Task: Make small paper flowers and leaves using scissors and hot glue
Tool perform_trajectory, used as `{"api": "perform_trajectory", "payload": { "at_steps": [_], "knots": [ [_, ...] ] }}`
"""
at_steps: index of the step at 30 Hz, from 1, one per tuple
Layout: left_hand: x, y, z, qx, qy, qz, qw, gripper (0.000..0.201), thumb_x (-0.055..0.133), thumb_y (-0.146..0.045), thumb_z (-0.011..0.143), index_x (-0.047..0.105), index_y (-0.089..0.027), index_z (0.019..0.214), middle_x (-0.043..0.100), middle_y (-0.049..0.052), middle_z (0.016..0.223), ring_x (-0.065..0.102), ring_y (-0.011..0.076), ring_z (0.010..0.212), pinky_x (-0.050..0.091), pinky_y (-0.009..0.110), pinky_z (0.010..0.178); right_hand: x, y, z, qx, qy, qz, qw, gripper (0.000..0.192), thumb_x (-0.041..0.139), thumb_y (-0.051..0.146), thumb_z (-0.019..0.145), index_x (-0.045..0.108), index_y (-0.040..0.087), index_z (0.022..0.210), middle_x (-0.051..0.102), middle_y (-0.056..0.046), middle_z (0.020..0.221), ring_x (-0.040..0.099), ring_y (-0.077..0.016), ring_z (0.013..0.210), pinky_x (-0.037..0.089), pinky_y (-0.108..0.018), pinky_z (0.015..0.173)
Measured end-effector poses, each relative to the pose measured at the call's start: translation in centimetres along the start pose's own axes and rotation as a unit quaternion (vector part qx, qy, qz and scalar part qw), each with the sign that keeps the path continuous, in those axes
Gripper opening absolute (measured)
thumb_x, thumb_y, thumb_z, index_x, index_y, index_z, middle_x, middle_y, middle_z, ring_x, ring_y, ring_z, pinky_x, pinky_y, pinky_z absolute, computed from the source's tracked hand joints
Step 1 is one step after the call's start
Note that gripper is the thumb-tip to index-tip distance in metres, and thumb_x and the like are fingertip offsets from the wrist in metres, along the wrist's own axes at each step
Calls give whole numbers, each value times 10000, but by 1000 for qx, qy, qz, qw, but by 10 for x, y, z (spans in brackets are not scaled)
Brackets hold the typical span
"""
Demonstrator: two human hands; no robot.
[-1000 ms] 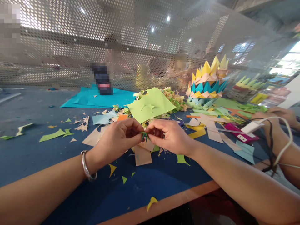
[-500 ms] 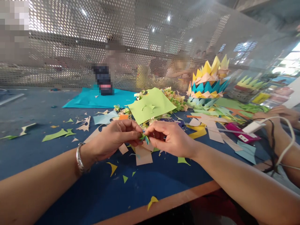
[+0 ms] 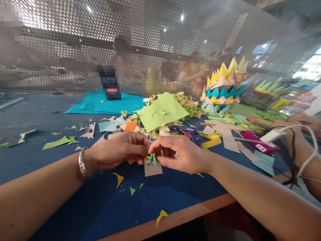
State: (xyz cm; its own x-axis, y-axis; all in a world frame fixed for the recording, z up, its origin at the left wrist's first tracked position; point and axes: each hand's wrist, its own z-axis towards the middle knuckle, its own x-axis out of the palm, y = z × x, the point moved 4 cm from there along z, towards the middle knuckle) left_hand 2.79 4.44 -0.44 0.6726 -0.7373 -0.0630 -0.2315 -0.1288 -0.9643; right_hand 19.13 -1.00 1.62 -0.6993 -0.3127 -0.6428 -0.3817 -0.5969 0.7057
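Green-and-teal folded paper piece [image 3: 151, 158] pinched between both hands, just above the blue table [image 3: 50, 167]; left hand [image 3: 120, 150] and right hand [image 3: 180, 154] drawn together, fingertips meeting on the piece; silver bangle [image 3: 82, 163] on the left wrist; peach paper scrap [image 3: 153, 169] lying right beneath; lime-green sheet [image 3: 162, 113] and purple scissors [image 3: 191, 134] just behind the hands; spiky paper crown [image 3: 223, 88] farther back right; pink device [image 3: 258, 142] near another person's arm [image 3: 301, 150]

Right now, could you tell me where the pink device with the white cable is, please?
In the head view, the pink device lies on the blue table, right of the right hand, among paper scraps.
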Motion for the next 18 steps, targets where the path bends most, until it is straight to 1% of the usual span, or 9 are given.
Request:
{"api": "perform_trajectory", "payload": {
  "at_steps": [4, 8, 11, 14, 18],
  "knots": [
    [2, -1, 0, 5, -4, -7, 1000, 213, 795, -381, 713, 728, -204, 811, 714, 33, 685, 584, 108, 531, 410, 177, 444, -1, 1, 0, 16, 4, -1, 1000, 143, 620, 120, 849, 608, 200, 968, 605, 28, 765, 509, -88, 598, 417, -224, 533],
    [5, 0, 0, 11, 4, -6, 1000, 218, 779, -395, 742, 714, -199, 812, 704, 27, 678, 578, 103, 538, 410, 175, 456, -1, 1, 0, 18, 12, 4, 1000, 147, 617, 122, 840, 612, 192, 969, 614, 20, 768, 519, -94, 602, 407, -218, 512],
    [8, 0, -1, 11, -2, -10, 1000, 223, 790, -384, 719, 707, -197, 807, 694, 24, 672, 569, 106, 520, 423, 191, 456, 1, 1, 0, 12, 17, 6, 1000, 156, 603, 119, 837, 620, 197, 971, 630, 15, 781, 529, -99, 614, 398, -217, 503],
    [8, -1, 0, 24, -33, -33, 999, 215, 796, -360, 708, 692, -194, 798, 684, 13, 690, 573, 102, 518, 418, 192, 445, -1, -1, 0, 7, 0, 9, 1000, 146, 606, 123, 835, 615, 200, 960, 608, 26, 754, 517, -94, 599, 398, -219, 512],
    [4, -4, 1, 84, -104, -57, 989, 162, 741, -319, 768, 666, -186, 821, 678, 17, 736, 641, 134, 615, 527, 244, 563, -7, -4, 0, 14, -49, 40, 998, 129, 613, 151, 838, 588, 197, 956, 555, 48, 711, 495, -84, 579, 407, -224, 531]
  ]
}}
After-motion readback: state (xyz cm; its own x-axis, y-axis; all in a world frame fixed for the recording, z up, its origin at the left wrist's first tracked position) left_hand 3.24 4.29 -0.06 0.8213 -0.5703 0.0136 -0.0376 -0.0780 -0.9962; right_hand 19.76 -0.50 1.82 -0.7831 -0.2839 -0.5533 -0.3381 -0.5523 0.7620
